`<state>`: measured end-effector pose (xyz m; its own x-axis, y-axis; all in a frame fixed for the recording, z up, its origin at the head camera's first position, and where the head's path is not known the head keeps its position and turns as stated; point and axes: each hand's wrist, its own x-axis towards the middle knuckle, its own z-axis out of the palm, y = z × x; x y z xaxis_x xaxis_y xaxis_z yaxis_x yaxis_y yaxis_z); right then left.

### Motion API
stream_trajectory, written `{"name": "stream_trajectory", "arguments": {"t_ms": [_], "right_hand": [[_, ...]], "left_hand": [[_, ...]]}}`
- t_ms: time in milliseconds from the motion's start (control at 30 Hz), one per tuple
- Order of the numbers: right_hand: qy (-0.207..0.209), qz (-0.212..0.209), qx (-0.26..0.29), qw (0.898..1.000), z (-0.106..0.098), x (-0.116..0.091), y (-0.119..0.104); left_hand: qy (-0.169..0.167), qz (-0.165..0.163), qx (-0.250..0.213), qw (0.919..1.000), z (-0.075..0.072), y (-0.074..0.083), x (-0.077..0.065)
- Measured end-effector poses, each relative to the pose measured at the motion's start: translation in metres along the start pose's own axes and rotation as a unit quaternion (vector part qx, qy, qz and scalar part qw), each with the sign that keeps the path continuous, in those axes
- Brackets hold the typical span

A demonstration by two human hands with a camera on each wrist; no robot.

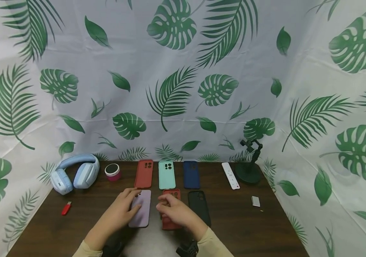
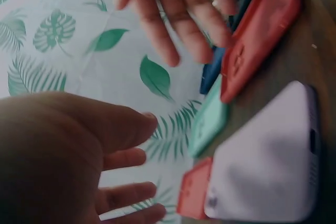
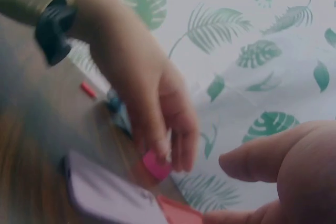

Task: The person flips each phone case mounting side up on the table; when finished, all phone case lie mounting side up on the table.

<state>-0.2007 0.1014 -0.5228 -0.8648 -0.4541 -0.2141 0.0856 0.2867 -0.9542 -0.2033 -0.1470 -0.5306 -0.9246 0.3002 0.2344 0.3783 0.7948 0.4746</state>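
My left hand (image 1: pixel 118 208) hovers at the left side of a lavender phone (image 1: pixel 143 214), its fingers loosely bent and holding nothing. In the left wrist view, a gap shows between that hand and the phone (image 2: pixel 268 150). My right hand (image 1: pixel 179 213) hangs over a red phone case (image 1: pixel 170 225), covering its middle, and its relaxed fingers hold nothing. To its right lies a black phone case (image 1: pixel 200 207). Behind, side by side, lie another red phone case (image 1: pixel 144 175), a mint one (image 1: pixel 166 177) and a navy one (image 1: pixel 191 177).
Blue headphones (image 1: pixel 88 176), a pink jar with a white rim (image 1: pixel 113 175) and a red USB stick (image 1: pixel 66 208) are at left. On the right are a white remote (image 1: pixel 230 175), a black stand (image 1: pixel 248 174) and a small pale block (image 1: pixel 255 201). A leaf-print cloth (image 1: pixel 183 139) hangs behind.
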Motion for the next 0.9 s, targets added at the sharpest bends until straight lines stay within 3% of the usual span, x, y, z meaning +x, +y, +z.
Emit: {"name": "stream_trajectory", "arguments": {"t_ms": [167,400,700,900], "right_hand": [[0.012,0.023,-0.042,0.999,0.011,0.005,-0.012],[0.033,0.039,-0.043,0.998,0.023,0.005,-0.006],[0.019,0.063,-0.039,0.997,0.026,0.007,0.001],[0.003,0.069,-0.025,0.997,0.029,0.012,0.005]], "left_hand": [[-0.002,-0.006,-0.05,0.9987,0.008,-0.015,-0.008],[0.043,0.004,-0.104,0.9937,0.025,-0.024,-0.009],[0.005,-0.042,-0.175,0.9837,0.033,-0.031,-0.015],[-0.019,-0.063,-0.187,0.98,0.031,-0.032,-0.015]]}}
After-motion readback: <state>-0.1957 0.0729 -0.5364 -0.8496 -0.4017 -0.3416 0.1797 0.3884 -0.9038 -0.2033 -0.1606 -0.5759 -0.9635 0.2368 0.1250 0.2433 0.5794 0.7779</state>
